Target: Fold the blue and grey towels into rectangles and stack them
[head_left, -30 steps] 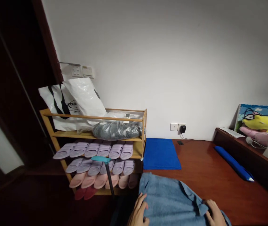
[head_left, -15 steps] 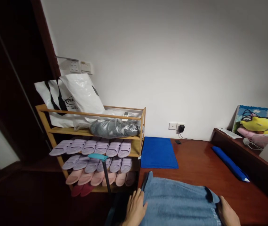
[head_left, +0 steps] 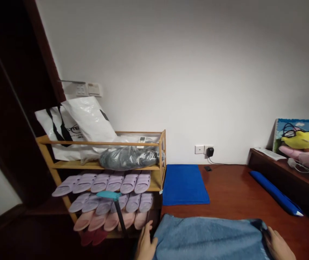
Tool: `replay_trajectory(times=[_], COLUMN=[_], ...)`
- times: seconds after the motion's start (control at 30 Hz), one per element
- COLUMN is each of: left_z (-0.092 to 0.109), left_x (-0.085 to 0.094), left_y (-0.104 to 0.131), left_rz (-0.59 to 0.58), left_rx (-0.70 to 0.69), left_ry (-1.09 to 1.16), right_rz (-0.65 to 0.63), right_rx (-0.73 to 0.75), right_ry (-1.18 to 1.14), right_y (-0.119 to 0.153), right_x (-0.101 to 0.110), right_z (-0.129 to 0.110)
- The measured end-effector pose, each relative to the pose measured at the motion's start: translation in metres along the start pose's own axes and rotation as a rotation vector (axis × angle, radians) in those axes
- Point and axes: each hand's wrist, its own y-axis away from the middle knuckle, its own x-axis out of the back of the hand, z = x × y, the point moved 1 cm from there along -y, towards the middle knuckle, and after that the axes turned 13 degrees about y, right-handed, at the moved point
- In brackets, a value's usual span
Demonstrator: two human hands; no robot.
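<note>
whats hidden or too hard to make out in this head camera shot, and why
Blue cloth: head view, near end cut off by the bottom edge.
Right hand: head view, its grip partly hidden by the cloth.
Black lettering: head view, partly covered by the white bag.
Yellow plush: head view, cut off by the right edge.

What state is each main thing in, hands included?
Denim cloth: spread out, slightly wrinkled
Left hand: at the cloth's left edge, grip unclear
Right hand: closed on the cloth's right corner
Blue mat: lying flat
Long blue bundle: lying flat
Black adapter: plugged in
White tote: standing, leaning left
Dark bundle: plastic-wrapped
Lilac slippers: lined up in two rows
Pink slippers: lined up in one row
Yellow plush toy: lying down
</note>
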Motion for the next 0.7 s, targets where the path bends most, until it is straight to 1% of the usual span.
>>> replay_trajectory(times=[0.07,0.1,0.13,0.17,0.23,0.27,0.33,0.4,0.47,0.6,0.7], left_z=[0.013,0.020,0.026,0.032,0.036,0.035,0.028,0.017,0.004,-0.012,-0.017], left_x=[-0.008,-0.014,-0.020,-0.027,-0.036,-0.038,-0.036,-0.026,-0.012,0.015,0.023], left_y=[0.008,0.012,0.015,0.017,0.015,0.012,0.003,-0.006,-0.015,-0.028,-0.034], left_rz=[0.066,0.061,0.034,0.008,-0.036,-0.040,-0.040,-0.033,-0.029,-0.017,0.000], left_rx=[-0.227,-0.317,-0.353,-0.334,-0.210,-0.134,-0.014,0.058,0.117,0.272,0.393], left_ry=[-0.095,-0.152,-0.209,-0.260,-0.306,-0.255,-0.030,0.217,0.366,0.602,0.754], right_rz=[0.065,0.093,0.115,0.131,0.131,0.109,0.024,-0.074,-0.135,-0.164,-0.170], right_rx=[0.015,0.013,0.010,0.009,0.039,0.058,0.060,0.003,-0.086,-0.227,-0.275], right_ry=[0.043,0.070,0.090,0.096,0.056,0.010,-0.086,-0.132,-0.130,-0.140,-0.172], right_y=[0.001,0.003,0.006,0.009,0.014,0.016,0.019,0.017,0.012,-0.006,-0.021], right_x=[0.003,0.006,0.009,0.012,0.016,0.016,0.014,0.009,0.004,0.002,0.009], right_z=[-0.008,-0.013,-0.019,-0.024,-0.030,-0.030,-0.023,-0.006,0.014,0.048,0.062])
